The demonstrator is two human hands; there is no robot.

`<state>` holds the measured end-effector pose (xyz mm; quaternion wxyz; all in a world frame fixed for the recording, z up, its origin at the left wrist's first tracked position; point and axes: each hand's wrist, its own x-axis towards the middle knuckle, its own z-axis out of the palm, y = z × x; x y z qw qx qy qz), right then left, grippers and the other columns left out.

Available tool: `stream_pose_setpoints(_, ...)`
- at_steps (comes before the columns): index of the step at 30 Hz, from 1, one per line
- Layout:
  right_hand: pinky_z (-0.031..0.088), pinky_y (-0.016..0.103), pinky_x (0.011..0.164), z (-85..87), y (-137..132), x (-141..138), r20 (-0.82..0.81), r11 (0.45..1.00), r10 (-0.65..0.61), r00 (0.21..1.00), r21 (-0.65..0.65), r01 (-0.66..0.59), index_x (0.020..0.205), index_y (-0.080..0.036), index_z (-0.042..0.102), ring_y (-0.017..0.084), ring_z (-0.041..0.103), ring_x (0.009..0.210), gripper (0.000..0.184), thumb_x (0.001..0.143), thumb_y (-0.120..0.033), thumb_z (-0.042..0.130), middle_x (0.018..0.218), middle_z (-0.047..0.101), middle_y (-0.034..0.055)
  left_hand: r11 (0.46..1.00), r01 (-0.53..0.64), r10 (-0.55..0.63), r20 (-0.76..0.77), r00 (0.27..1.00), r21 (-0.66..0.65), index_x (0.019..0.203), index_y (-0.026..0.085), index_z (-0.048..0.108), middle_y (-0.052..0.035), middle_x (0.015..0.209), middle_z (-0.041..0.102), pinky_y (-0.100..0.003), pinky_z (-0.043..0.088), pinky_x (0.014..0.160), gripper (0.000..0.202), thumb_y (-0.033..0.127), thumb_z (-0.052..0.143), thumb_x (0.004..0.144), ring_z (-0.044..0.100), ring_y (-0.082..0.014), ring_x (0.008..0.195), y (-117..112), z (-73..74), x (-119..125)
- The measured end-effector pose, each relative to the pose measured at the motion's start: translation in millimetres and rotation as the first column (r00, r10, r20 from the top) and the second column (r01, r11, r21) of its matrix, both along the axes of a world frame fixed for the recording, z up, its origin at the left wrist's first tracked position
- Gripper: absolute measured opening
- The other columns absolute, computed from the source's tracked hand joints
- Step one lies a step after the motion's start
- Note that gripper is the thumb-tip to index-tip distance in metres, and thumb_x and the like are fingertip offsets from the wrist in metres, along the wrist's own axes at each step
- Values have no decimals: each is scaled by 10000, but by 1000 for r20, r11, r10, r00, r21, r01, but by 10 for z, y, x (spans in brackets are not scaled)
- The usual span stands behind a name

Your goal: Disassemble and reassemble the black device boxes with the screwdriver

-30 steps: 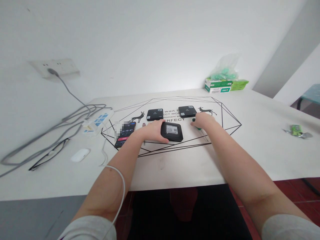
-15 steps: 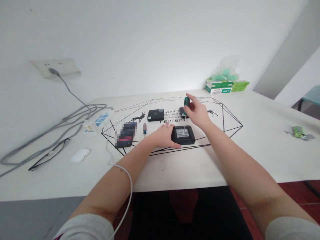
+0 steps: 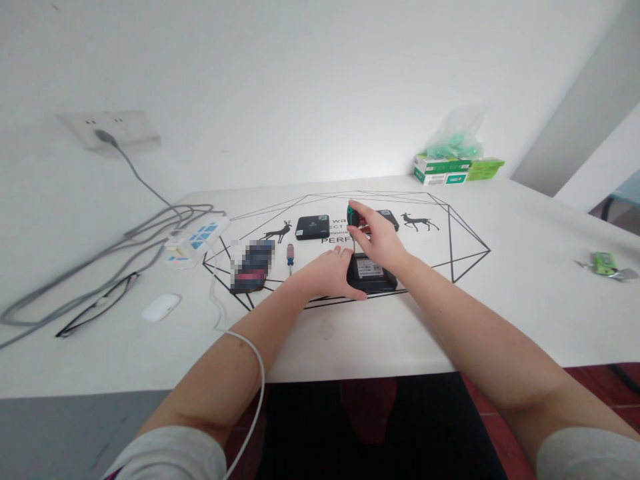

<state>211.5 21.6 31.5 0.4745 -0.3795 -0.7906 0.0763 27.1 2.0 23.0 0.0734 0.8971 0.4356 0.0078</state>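
My right hand (image 3: 381, 239) grips a green-and-black screwdriver (image 3: 353, 215) by its handle. The screwdriver stands nearly upright, and its shaft runs down to the upper left corner of a flat black box (image 3: 386, 283) with a white label on top. Whether the tip sits in a screw is too small to tell. At the box's left side, my left hand (image 3: 333, 272) clasps the edge, thumb at the near corner and fingers at the far one. A second black box (image 3: 313, 227) lies behind my left hand. Another black box (image 3: 389, 220) is partly hidden behind my right hand.
A second screwdriver (image 3: 290, 257) and a phone (image 3: 253, 267) lie left of my hands. Further left are a white mouse (image 3: 161, 307), glasses (image 3: 97, 303) and a power strip (image 3: 197, 241) with cables. Small cartons (image 3: 443, 170) stand at the back right.
My right hand has moved the screwdriver left, from the box's far middle edge to its upper left corner. The box has shifted slightly right, with my left hand still on it.
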Motion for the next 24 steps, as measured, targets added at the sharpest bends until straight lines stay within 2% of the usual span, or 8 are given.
stream_pose_setpoints(5,667,447,797,-102,107,-27,-72,986,93,993,144,-82,1460,-286,534,253,694,922,450,1019,-371,567,1212,719,114,999,-17,16,-38,999,-39,1536,87,417,-272,1486,563,-479,464,1108,1268,921,696,623,572,-464,1347,-31,57,3)
stream_pose_setpoints(8,646,429,815,-113,133,-63,-187,983,47,981,186,-12,1308,-272,608,247,674,972,367,962,-372,674,1174,695,101,994,-25,21,-32,999,-111,1609,108,315,-269,1557,515,-475,465,1117,1331,894,722,616,557,-459,1382,-31,83,-17)
stream_pose_setpoints(11,622,413,817,-112,160,-99,-316,987,-2,949,151,53,1155,-268,643,221,650,923,295,906,-385,748,1073,674,61,987,-30,21,-61,998,-156,1676,68,123,-313,1696,307,-510,364,1222,1448,889,702,633,360,-488,1547,-2,62,-38)
stream_pose_setpoints(14,615,387,776,-132,197,-120,-395,997,59,917,60,-38,1193,-272,642,195,654,865,296,946,-429,688,1091,686,55,984,-32,13,-110,994,-178,1694,71,-10,-301,1764,72,-566,197,1301,1517,930,650,633,90,-493,1635,36,9,-52)
stream_pose_setpoints(16,626,398,802,-151,219,-119,-419,990,134,898,20,-138,1314,-285,614,197,678,880,378,987,-474,625,1141,698,67,982,-32,9,-124,992,-185,1698,77,-43,-290,1768,20,-567,152,1314,1530,951,626,635,46,-483,1641,50,-15,-56)
stream_pose_setpoints(19,639,431,872,-161,236,-99,-413,964,231,881,-25,-265,1446,-308,544,208,714,927,456,1045,-523,515,1188,711,77,982,-34,8,-138,990,-184,1695,48,-44,-293,1764,0,-543,136,1325,1544,965,609,638,53,-469,1644,47,-13,-59)
stream_pose_setpoints(21,625,459,947,-148,238,-81,-368,963,249,896,-7,-271,1427,-304,565,225,717,1022,419,1076,-502,449,1229,712,88,982,-28,1,-142,990,-188,1695,47,-46,-284,1766,-3,-543,133,1327,1544,972,598,639,47,-460,1647,38,2,-59)
stream_pose_setpoints(24,569,504,1053,-109,223,-57,-262,981,174,949,125,-145,1322,-281,654,250,670,1142,353,1092,-401,415,1216,688,104,982,-27,-1,-149,989,-186,1695,37,-42,-277,1767,-7,-530,127,1331,1542,975,589,647,45,-461,1647,32,11,-58)
